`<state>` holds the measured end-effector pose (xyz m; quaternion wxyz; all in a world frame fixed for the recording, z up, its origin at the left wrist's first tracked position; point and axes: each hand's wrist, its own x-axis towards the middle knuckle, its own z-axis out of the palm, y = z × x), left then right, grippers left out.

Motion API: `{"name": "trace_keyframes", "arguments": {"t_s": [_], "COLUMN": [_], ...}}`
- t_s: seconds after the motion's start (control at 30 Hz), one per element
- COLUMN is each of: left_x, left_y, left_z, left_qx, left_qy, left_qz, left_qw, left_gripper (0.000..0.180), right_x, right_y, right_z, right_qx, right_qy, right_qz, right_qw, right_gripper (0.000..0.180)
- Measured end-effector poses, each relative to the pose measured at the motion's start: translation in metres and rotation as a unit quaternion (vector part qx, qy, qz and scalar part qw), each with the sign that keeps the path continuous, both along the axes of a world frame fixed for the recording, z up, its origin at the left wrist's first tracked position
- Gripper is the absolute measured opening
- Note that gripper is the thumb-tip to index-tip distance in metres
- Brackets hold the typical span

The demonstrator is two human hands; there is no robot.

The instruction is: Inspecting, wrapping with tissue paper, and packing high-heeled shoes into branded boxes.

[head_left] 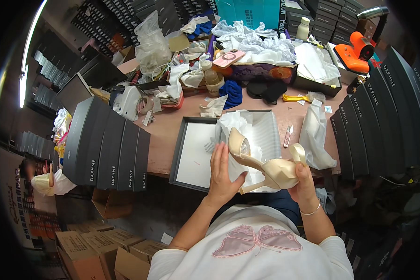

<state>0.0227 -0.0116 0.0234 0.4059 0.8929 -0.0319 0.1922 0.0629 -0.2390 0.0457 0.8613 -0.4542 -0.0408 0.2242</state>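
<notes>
A beige high-heeled shoe (pixel 275 173) with an ankle strap is held above an open shoe box (pixel 176 156). My right hand (pixel 302 184) grips it at the toe end, next to a pale looped ribbon or strap (pixel 296 152). Beside the heel end, my left hand (pixel 223 176) has its fingers stretched out and the thumb apart; whether its fingertips touch the shoe I cannot tell. White tissue paper (pixel 233 120) lies crumpled inside the box. To the right of the box rests a long white paper-wrapped bundle (pixel 316 140), its contents hidden.
Dark shoe boxes stand stacked at left (pixel 108 149) and right (pixel 378 121). Small thread snips (pixel 288 136) and a yellow-handled brush (pixel 298 98) lie on the table. Behind are a pink phone (pixel 228 58), a bottle (pixel 211 74) and an orange device (pixel 354 53). Cardboard cartons (pixel 86 247) sit below left.
</notes>
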Motion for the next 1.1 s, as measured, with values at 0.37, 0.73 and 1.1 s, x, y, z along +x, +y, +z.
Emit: {"name": "trace_keyframes", "arguments": {"t_s": [0.37,0.73,1.1], "left_x": [-0.002,-0.034,-0.031], "left_y": [-0.011,-0.037,-0.050], "left_z": [0.009,-0.012,-0.030], "left_qx": [-0.469,-0.677,-0.654], "left_qy": [0.205,0.266,0.282], "left_qz": [-0.171,-0.184,-0.150], "left_qw": [0.842,0.660,0.685], "left_gripper": [0.054,0.060,0.059], "right_x": [0.017,0.004,-0.012], "right_y": [-0.009,0.045,0.049], "right_z": [0.061,0.008,-0.004], "right_qx": [-0.185,-0.284,-0.278], "right_qy": [-0.319,-0.339,-0.317], "right_qz": [0.036,0.016,-0.067], "right_qw": [0.929,0.897,0.904], "right_gripper": [0.055,0.044,0.022]}}
